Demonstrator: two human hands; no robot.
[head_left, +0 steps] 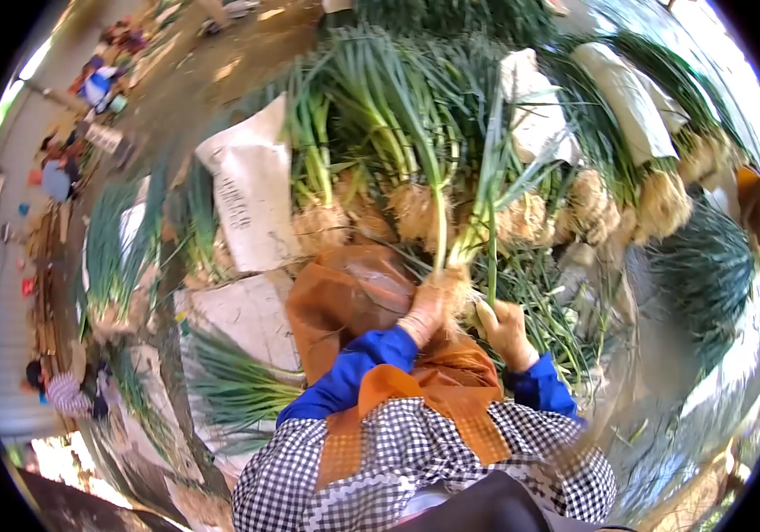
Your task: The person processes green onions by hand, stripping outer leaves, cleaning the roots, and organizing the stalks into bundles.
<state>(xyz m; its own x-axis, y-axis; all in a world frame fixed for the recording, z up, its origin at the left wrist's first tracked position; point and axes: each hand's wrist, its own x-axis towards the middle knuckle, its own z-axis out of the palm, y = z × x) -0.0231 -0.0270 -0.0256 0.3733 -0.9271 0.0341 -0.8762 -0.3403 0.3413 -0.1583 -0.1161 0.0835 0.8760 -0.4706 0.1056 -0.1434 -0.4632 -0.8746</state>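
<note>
Above my lap, my left hand [431, 309] is wrapped round the root end of a few green onions [440, 226], their pale stems and leaves pointing away from me. Fine whitish roots [462, 291] stick out beside its fingers. Close by on the right, my right hand [508, 332] is closed, with thumb and finger at the lower end of a long green leaf [492, 257]. Just past my hands lie thick bundles of green onions [380, 115], roots towards me. Loose stripped leaves [544, 297] are heaped beside my right hand.
A printed white sack [251, 191] lies left of the bundles, and white wraps [619, 97] cover some at right. More green onions [242, 381] rest on a sheet at my left. Other people [65, 390] sit far left. A dark green pile [704, 275] is at right.
</note>
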